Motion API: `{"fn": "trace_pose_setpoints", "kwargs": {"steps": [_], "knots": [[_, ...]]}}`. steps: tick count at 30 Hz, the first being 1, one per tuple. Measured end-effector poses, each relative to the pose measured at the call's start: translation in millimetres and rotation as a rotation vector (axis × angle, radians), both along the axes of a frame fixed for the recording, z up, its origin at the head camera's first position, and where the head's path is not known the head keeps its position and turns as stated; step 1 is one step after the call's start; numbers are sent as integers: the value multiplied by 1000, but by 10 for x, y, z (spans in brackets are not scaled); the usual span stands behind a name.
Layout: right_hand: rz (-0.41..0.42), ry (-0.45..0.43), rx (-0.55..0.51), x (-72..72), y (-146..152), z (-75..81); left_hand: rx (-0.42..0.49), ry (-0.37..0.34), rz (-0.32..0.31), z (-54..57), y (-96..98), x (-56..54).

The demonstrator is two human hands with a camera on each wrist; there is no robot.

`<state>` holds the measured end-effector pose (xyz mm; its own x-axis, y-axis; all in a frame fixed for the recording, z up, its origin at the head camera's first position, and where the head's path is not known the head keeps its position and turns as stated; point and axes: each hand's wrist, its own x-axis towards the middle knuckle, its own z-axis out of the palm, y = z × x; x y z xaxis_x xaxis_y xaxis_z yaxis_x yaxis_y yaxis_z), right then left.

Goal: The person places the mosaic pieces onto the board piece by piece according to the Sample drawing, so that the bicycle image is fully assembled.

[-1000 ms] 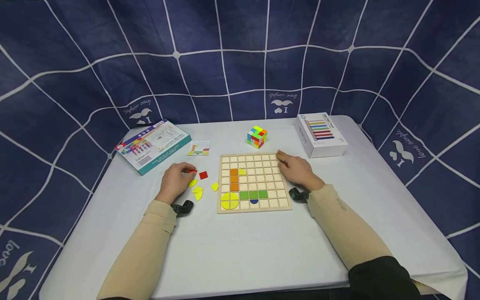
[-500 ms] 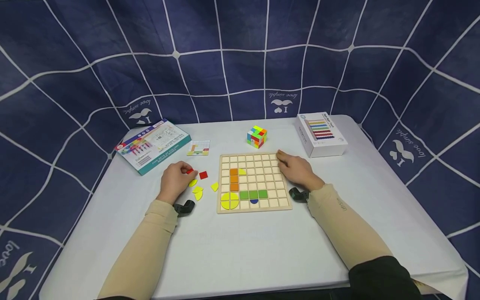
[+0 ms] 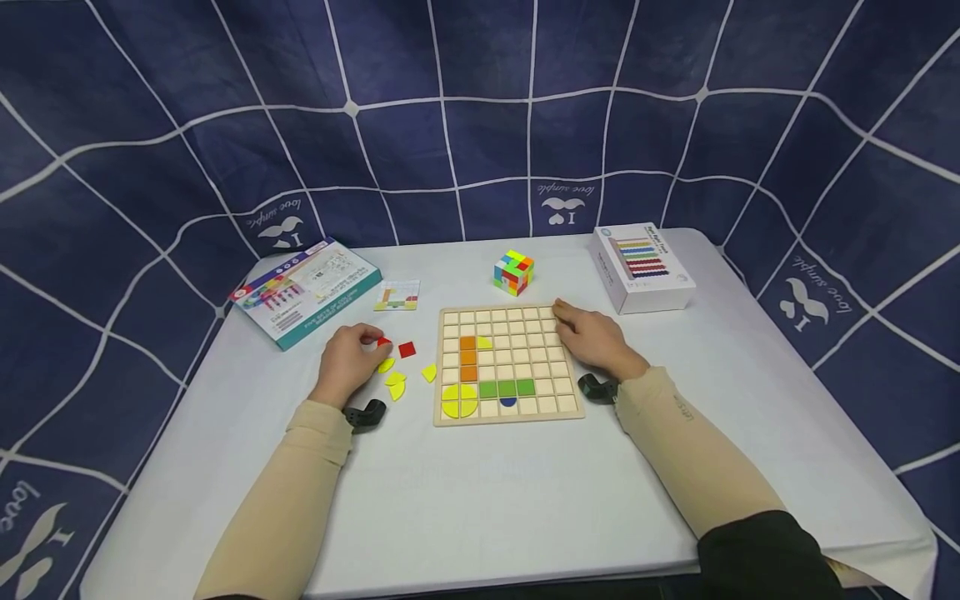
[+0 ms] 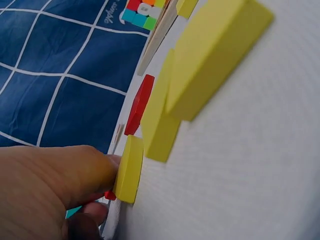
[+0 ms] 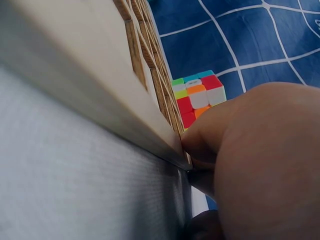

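Only the red piece has moved noticeably since a second ago: it shows more of its face at the left hand, where it appeared nearly edge-on; the right hand and the grid board keep their places. Left hand: thumb and finger pinch the red piece to the left of the board, apart from it. The left wrist view shows just a sliver of red behind one of the yellow pieces, so whether it is clear of the white tabletop cannot be told. Right hand: at the board's far right corner, touching the rim; whether it clamps or merely presses cannot be told. Hands are well apart. A loose red square lies near the pinched one, with the yellow pieces around. Orange squares and green squares sit on the board; no red shows there. Step in hand, as judged: taking up one loose piece while the board is steadied. Next move, as judged, calls for a secure pinch, a lift clear of the neighbouring yellow pieces, and a level lowering into a bare cell; the pattern card is too small to indicate which.
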<state>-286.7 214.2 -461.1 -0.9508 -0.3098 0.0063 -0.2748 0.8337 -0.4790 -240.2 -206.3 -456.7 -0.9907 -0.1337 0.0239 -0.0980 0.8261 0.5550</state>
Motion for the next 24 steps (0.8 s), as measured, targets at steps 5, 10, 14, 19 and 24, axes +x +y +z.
{"fn": "trace_pose_setpoints", "kwargs": {"steps": [5,10,14,19,24], "knots": [[-3,3,-4,-5,-1,-5,-22,17,-38,-8,0,-7],[-5,0,-4,-1,-2,-2,-17,9,-3,1,18,4],[-6,0,-3,0,0,-1,-18,18,9,8,40,10],[-5,2,-7,0,2,-2,-21,34,-15,-1,47,2],[-3,-1,-3,-3,0,3,-11,44,-16,-23,36,-3]]}}
